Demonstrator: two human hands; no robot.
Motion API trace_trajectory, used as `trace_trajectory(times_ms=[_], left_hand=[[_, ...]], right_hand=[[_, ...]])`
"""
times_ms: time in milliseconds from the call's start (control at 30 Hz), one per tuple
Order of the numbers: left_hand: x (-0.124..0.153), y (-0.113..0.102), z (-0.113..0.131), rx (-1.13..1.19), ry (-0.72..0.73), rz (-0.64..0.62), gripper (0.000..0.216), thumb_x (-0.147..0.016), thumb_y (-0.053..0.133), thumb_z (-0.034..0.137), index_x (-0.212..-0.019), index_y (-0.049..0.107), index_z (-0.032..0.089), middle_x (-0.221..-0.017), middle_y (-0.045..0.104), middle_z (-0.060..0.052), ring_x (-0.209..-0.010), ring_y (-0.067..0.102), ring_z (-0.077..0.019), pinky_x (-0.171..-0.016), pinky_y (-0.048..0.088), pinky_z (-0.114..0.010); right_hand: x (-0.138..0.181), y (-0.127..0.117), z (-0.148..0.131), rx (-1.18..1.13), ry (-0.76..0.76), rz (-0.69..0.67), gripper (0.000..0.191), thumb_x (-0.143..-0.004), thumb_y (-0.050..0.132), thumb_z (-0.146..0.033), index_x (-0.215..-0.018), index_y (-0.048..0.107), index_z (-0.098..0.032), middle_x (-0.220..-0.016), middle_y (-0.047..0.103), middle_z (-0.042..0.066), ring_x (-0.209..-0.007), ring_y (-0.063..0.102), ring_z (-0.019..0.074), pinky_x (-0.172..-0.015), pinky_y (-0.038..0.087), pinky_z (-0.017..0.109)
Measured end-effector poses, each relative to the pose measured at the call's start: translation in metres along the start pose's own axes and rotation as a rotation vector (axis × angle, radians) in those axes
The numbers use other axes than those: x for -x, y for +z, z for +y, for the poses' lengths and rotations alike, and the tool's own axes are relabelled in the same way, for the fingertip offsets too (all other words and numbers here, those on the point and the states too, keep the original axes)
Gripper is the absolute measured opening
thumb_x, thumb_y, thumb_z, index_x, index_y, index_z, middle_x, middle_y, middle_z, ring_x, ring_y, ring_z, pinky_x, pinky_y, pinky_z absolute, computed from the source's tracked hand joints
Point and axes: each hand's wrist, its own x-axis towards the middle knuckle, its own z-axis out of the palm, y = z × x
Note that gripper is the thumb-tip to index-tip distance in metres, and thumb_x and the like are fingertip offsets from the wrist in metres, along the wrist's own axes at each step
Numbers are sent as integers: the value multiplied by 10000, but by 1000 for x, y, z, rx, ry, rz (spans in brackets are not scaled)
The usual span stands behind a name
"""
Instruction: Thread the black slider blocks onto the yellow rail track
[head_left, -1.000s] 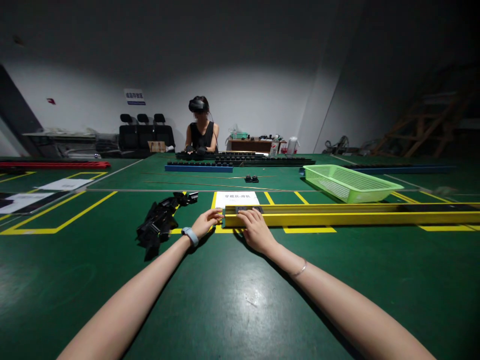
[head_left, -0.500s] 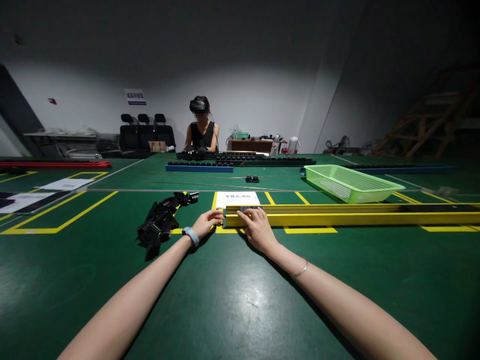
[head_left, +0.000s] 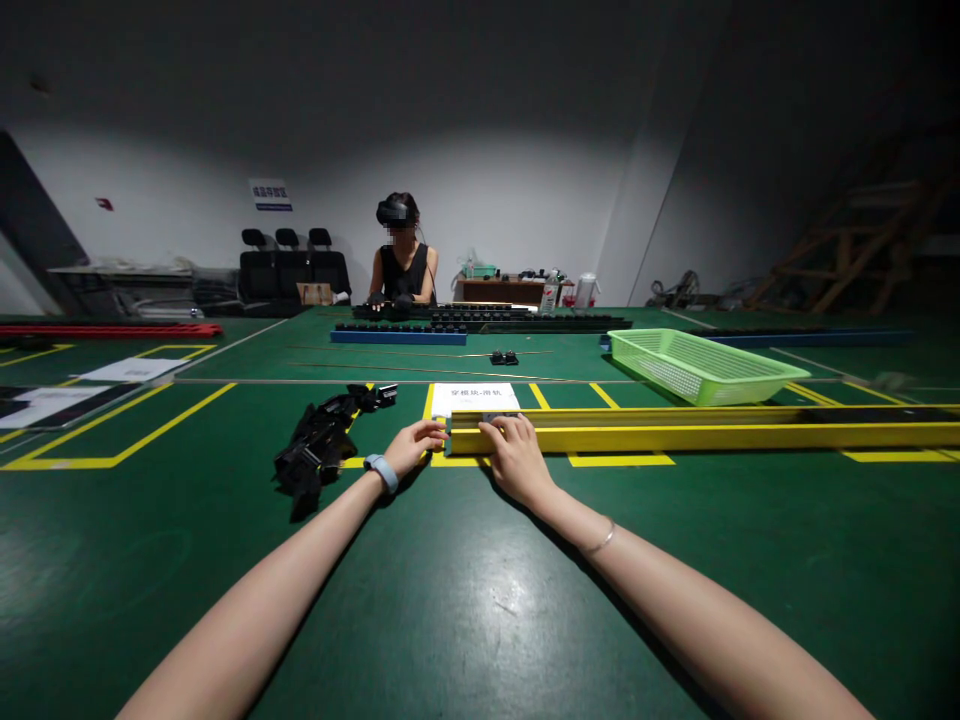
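A long yellow rail (head_left: 637, 438) with an open channel runs from in front of me to the right edge of the view. At its left end, the fingers of my left hand (head_left: 414, 446) are drawn together; whatever they pinch is too small to make out. My right hand (head_left: 516, 455) bends over the near wall of the rail close to that end, gripping it with the fingertips inside the channel. Partly hidden by those fingers, a dark piece lies in the channel. Left of my left hand is a heap of black modules (head_left: 319, 450).
A printed sheet (head_left: 474, 396) lies behind the rail. Farther right stands a light green basket (head_left: 705, 370). Two small black parts (head_left: 504, 357), thin rods and a blue rail (head_left: 397, 337) are beyond. A person in a headset (head_left: 405, 255) works across the table.
My right hand's forefinger has slid slightly right along the rail and curled in a little. My left hand and the rail look unmoved.
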Motion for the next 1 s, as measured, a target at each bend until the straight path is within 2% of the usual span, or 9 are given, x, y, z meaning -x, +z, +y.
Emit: trace_trajectory(times_ms=[767, 1000], left_hand=[[2, 1, 3, -21, -5, 6, 306, -659, 643, 203, -958, 638, 134, -925, 697, -98, -908, 635, -208, -882, 468, -396], [1, 1, 2, -30, -12, 5, 324, -644, 650, 208, -957, 626, 127, -908, 699, -87, -900, 636, -195, -886, 466, -385]], right_hand=[[-1, 0, -1, 84, 136, 41, 413, -714, 553, -138, -1115, 557, -238, -1119, 473, 87, -1109, 365, 250, -1078, 162, 469], [-3, -1, 3, 137, 126, 37, 332, -742, 559, -173, -1071, 574, -218, -1140, 473, 96, -1112, 359, 252, -1080, 149, 467]])
